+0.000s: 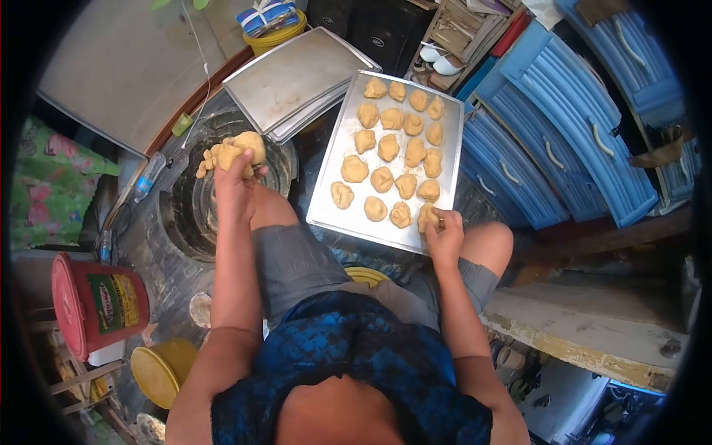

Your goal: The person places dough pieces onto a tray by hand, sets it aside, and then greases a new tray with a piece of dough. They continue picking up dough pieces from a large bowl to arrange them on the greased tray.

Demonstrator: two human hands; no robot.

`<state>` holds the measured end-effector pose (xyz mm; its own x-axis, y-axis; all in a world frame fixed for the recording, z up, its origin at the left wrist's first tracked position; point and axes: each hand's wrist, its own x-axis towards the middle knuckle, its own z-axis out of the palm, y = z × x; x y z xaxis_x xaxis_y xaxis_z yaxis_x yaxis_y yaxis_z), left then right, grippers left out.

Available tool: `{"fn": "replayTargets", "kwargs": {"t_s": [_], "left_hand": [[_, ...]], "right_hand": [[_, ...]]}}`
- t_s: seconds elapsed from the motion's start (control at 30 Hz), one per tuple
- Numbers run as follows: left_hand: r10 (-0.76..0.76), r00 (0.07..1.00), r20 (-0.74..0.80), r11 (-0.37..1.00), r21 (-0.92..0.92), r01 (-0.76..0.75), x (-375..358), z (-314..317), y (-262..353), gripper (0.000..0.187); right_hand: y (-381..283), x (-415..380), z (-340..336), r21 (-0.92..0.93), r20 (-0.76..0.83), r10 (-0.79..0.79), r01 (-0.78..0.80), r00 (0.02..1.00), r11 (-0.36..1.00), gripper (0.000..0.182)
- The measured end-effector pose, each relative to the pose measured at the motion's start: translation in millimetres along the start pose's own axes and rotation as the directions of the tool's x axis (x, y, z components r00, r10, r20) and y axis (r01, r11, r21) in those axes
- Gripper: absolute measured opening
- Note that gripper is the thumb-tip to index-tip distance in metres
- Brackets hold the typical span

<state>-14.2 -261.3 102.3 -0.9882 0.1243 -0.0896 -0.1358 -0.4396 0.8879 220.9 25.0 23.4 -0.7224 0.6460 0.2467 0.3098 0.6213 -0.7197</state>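
My left hand (236, 169) is closed on a large lump of yellowish dough (248, 143), held over a dark round basin (185, 215). Smaller bits of dough stick out at the lump's left side. Down at the near right corner of a metal baking tray (334, 174), my right hand (445, 228) pinches a small dough piece (426, 216), which appears to touch the tray. Rows of similar rough dough pieces (382, 179) cover the tray. My right fingers partly hide the piece they hold.
Stacked metal trays (297, 78) lie behind the basin. Blue drawers (564, 126) stand on the right, beside a wooden bench (586, 319). At left are a red bucket (78, 304), a yellow bucket (159, 371) and a plastic bottle (150, 176). A yellow tub (276, 38) sits at the back.
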Motion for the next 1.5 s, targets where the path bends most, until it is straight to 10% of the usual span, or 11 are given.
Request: {"fn": "replayTargets", "kwargs": {"t_s": [0.27,0.8,1.1,1.2,1.37,1.5], "left_hand": [[-0.018,0.998,-0.054,0.999,-0.042,0.016,7,7,-11,0.026],[-0.108,0.994,0.013,0.994,0.022,0.107,115,72,-82,0.030],[-0.221,0.959,0.180,0.975,0.040,0.217,118,98,-89,0.033],[-0.272,0.928,0.255,0.961,0.111,0.251,120,98,-97,0.032],[-0.264,0.928,0.263,0.962,0.136,0.235,115,104,-97,0.033],[-0.248,0.931,0.270,0.966,0.145,0.215,113,103,-98,0.033]], "right_hand": [[-16,11,-3,-0.304,0.173,-0.107,0.156,0.979,0.940,0.024],[18,196,52,-0.330,-0.081,-0.168,0.133,0.982,0.935,0.028],[51,202,39,-0.286,0.121,-0.288,0.311,0.950,0.906,0.036],[21,174,16,-0.234,0.162,-0.031,0.069,0.986,0.970,0.043],[-8,142,21,-0.374,0.349,-0.266,0.394,0.899,0.840,0.057],[4,140,40,-0.407,0.324,-0.229,0.354,0.918,0.842,0.058]]}}
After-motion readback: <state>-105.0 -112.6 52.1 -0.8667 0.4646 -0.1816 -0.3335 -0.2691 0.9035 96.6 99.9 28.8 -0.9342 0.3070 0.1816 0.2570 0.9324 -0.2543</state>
